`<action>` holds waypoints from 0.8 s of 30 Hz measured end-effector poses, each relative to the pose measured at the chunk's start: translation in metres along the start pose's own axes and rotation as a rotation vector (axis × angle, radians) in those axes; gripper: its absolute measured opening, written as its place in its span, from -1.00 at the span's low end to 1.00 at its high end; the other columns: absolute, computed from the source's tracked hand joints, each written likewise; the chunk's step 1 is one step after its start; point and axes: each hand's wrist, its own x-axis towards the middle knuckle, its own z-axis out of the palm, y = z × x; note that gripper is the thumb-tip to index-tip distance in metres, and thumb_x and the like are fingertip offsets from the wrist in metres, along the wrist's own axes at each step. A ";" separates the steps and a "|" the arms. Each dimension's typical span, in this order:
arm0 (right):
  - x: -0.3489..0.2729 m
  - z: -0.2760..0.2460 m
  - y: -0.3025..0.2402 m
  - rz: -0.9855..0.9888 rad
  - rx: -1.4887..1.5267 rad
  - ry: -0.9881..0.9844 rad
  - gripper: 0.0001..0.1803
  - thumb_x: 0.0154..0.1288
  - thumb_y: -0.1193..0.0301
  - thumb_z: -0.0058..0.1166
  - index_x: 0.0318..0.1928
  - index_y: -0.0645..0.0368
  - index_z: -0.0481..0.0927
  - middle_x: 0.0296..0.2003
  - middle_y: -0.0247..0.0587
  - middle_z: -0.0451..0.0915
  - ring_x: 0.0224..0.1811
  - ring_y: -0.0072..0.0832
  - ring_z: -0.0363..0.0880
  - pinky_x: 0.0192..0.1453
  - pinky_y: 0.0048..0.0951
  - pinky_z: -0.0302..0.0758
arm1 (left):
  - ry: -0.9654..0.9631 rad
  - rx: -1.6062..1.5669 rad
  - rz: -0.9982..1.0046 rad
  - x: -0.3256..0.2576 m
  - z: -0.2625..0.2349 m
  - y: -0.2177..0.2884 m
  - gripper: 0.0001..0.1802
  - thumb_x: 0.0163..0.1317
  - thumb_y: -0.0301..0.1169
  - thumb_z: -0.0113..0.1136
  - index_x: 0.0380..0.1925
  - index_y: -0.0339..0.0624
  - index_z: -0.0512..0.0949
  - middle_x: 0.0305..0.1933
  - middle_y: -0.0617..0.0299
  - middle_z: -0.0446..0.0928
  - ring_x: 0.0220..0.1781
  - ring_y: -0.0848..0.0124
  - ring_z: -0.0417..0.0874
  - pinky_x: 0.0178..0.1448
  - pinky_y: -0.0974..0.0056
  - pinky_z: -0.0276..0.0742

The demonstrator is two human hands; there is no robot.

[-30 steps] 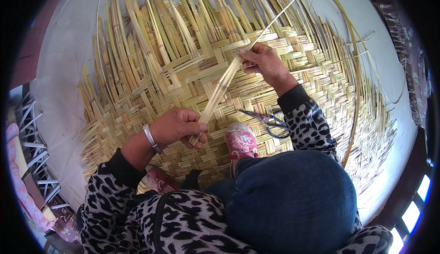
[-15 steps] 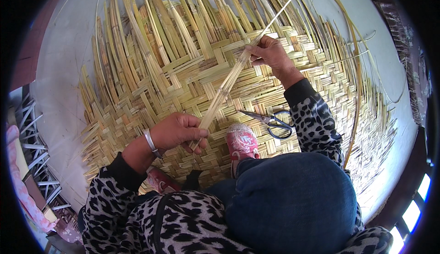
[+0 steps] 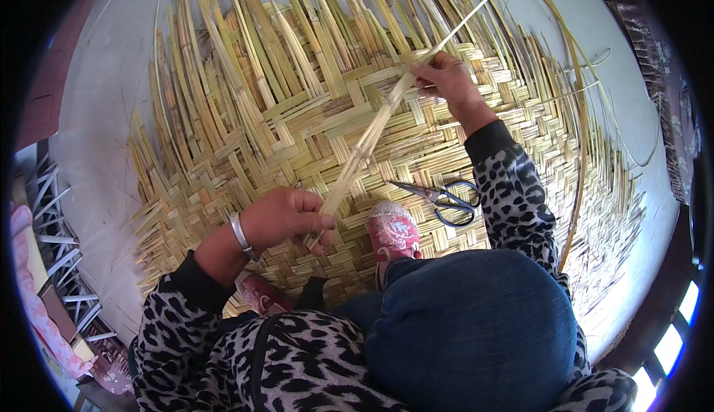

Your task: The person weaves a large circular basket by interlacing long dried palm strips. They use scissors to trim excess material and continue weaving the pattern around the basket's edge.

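Note:
A bundle of split reed strips (image 3: 366, 143) stretches slantwise between my hands, above a woven reed mat (image 3: 312, 126). My left hand (image 3: 286, 220), with a silver bracelet at the wrist, is closed around the bundle's near end. Farther off and to the right, my right hand (image 3: 445, 83) pinches the bundle near its far end. From there a thin pale length runs on toward the upper right. Scissors (image 3: 446, 200) with dark blue handles lie on the mat, between my right forearm and my shoe.
My red patterned shoe (image 3: 393, 232) stands on the mat. Loose unwoven reed ends (image 3: 260, 40) fan out along the far edge. Long bent strips (image 3: 580, 137) arch over the right side. A metal rack (image 3: 63, 248) with pink cloth is at the far left.
My right hand has slid a little to the right and away along the bundle. The left hand has hardly moved and still grips the near end.

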 end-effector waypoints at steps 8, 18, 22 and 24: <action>0.007 -0.023 -0.005 -0.088 -0.053 -0.006 -0.78 0.27 0.34 0.29 -0.25 0.24 0.60 -0.46 -0.31 0.61 -0.46 -0.61 0.59 -0.33 -0.53 0.62 | -0.034 -0.036 -0.032 -0.006 0.001 -0.007 -0.77 0.33 -0.29 0.21 -0.24 -0.26 0.61 -0.35 0.26 0.69 -0.41 0.49 0.71 -0.39 0.45 0.56; 0.028 -0.057 -0.026 -0.165 -0.208 0.060 -0.76 0.27 0.30 0.30 -0.29 0.22 0.61 -0.46 -0.35 0.60 -0.45 -0.64 0.59 -0.27 -0.58 0.64 | -0.027 -0.041 -0.083 -0.012 0.000 -0.016 -0.73 0.33 -0.29 0.22 -0.16 -0.29 0.60 -0.33 0.20 0.70 -0.37 0.45 0.72 -0.35 0.40 0.63; 0.038 -0.063 -0.030 -0.199 -0.216 0.048 -0.76 0.27 0.30 0.29 -0.30 0.22 0.60 -0.47 -0.36 0.59 -0.44 -0.63 0.60 -0.28 -0.57 0.64 | -0.025 -0.060 -0.063 -0.010 -0.002 -0.017 -0.73 0.33 -0.29 0.22 -0.15 -0.30 0.60 -0.32 0.18 0.70 -0.38 0.45 0.72 -0.36 0.39 0.63; 0.043 -0.068 -0.031 -0.223 -0.201 0.035 -0.77 0.26 0.32 0.31 -0.29 0.23 0.61 -0.47 -0.36 0.60 -0.45 -0.62 0.60 -0.30 -0.58 0.64 | -0.031 -0.090 -0.060 -0.010 -0.003 -0.017 -0.73 0.33 -0.29 0.22 -0.15 -0.30 0.60 -0.32 0.18 0.69 -0.38 0.46 0.71 -0.37 0.38 0.64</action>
